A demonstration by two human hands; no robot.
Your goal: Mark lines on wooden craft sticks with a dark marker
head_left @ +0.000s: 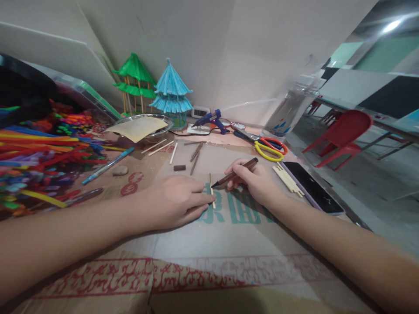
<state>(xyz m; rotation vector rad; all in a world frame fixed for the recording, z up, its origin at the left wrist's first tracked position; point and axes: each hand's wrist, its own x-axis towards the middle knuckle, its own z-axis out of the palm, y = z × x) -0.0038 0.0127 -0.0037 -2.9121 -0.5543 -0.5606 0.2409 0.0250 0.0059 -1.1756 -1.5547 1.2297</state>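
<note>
In my right hand [250,179] is a brown marker [236,172], gripped like a pen, its dark tip at a short thin wooden stick [211,186]. The stick's upper end is brown and its lower part pale. My left hand [183,200] pins the stick to the work surface with its fingertips, the other fingers bent beneath the palm. Beyond my left hand lies a brown marker cap [179,167]. Several brown-coloured sticks [195,155] lie past the cap, with pale sticks [173,152] to their left.
Bundles of coloured pipe cleaners [36,161] crowd the left. At the back stand green [135,80] and blue [172,89] pavilion models, a metal bowl [168,122] and a glue gun [212,120]. Scissors [268,146], pale sticks [288,179] and a phone [312,187] lie right.
</note>
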